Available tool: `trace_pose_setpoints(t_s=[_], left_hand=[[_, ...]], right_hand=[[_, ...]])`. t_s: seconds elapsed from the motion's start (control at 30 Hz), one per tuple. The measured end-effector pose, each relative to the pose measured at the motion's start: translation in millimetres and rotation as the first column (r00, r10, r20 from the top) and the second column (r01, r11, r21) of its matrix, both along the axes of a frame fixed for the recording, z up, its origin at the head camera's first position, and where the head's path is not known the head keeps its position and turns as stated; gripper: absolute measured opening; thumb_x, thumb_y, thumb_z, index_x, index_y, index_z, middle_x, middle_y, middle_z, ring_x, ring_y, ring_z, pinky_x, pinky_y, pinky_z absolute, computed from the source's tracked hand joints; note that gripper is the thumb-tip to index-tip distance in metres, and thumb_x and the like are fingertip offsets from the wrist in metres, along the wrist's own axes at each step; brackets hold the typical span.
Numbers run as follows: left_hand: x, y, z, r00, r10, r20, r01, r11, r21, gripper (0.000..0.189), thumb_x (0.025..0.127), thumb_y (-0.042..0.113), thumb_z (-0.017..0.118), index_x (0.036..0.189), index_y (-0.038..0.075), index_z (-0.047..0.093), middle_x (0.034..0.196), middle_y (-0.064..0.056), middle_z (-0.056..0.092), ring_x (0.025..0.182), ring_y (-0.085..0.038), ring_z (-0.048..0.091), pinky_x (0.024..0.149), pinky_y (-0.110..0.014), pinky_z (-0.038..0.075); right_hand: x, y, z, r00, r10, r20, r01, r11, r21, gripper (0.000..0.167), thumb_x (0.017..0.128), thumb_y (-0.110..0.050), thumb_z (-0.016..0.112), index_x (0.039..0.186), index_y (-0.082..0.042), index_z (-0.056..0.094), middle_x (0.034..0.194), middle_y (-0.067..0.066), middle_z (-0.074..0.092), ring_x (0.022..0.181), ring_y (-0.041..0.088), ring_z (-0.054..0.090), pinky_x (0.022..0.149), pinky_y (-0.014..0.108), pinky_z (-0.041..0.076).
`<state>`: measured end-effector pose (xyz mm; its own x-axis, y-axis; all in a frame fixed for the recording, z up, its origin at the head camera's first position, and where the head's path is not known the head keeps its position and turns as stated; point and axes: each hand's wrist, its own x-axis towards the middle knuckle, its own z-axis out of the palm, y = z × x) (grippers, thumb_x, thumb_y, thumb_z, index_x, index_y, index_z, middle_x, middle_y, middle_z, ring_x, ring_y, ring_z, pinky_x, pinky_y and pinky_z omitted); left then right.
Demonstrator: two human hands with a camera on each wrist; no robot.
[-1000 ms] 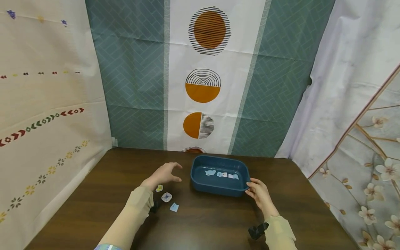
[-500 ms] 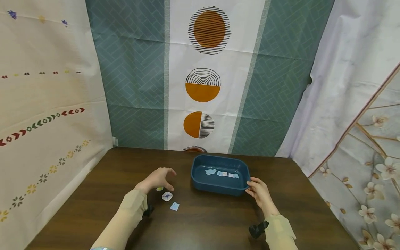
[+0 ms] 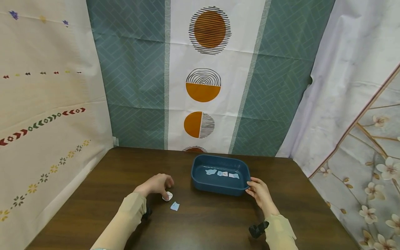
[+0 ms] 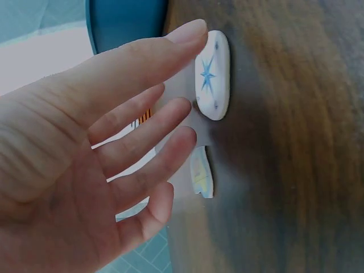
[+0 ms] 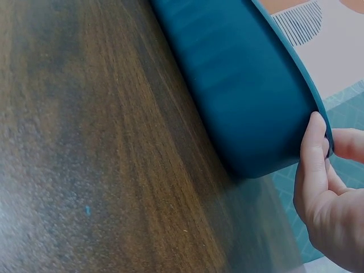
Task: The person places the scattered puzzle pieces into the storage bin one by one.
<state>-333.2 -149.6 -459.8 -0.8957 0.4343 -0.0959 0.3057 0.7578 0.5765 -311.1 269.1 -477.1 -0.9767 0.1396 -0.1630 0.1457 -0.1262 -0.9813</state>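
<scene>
My left hand [image 3: 153, 185] hovers just above the table with its fingers loosely bent and apart. Under its thumb lies a white rounded piece [image 4: 212, 79] with a blue compass star, and I cannot tell whether the thumb touches it. A smaller yellow-and-pale piece [image 4: 202, 174] lies beside it in the left wrist view; the hand hides it in the head view. To the right of these is a light blue irregular piece [image 3: 175, 206]. My right hand [image 3: 260, 195] pinches the near right corner rim of a dark blue rectangular tub [image 3: 215, 188].
Inside the tub are light blue and white flat pieces [image 3: 222, 173] in a row. The dark wooden table [image 3: 206, 222] ends at patterned curtains [image 3: 134, 114] at the back and sides.
My left hand has moved left and lowered toward the compass piece, now partly covering it and hiding the yellow piece. The right hand keeps its hold on the tub.
</scene>
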Motion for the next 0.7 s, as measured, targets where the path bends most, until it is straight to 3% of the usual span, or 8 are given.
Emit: trace_pose_setpoints(t_s=[0.17, 0.7], left_hand=[[1.0, 0.3, -5.1, 0.999, 0.033, 0.001, -0.033, 0.999, -0.032, 0.048, 0.056, 0.004, 0.093, 0.096, 0.01, 0.067, 0.091, -0.001, 0.064, 0.084, -0.017, 0.058, 0.079, -0.039, 0.051], [3.9, -0.1, -8.2, 1.0, 0.003, -0.017, -0.004, 0.999, -0.036, 0.04, 0.058, 0.004, 0.092, 0.088, 0.008, 0.066, 0.08, 0.0, 0.06, 0.073, -0.015, 0.052, 0.069, -0.033, 0.048]], right_hand=[[1.2, 0.0, -0.1, 1.0, 0.006, -0.011, -0.005, 1.0, 0.004, 0.045, 0.097, -0.001, 0.051, 0.136, 0.011, 0.033, 0.082, -0.001, 0.057, 0.063, 0.004, 0.053, 0.064, 0.016, 0.053], [1.5, -0.4, 0.6, 1.0, 0.001, -0.011, -0.001, 1.0, -0.009, 0.045, 0.097, -0.001, 0.052, 0.136, 0.011, 0.034, 0.08, -0.002, 0.058, 0.061, 0.004, 0.053, 0.063, 0.016, 0.054]])
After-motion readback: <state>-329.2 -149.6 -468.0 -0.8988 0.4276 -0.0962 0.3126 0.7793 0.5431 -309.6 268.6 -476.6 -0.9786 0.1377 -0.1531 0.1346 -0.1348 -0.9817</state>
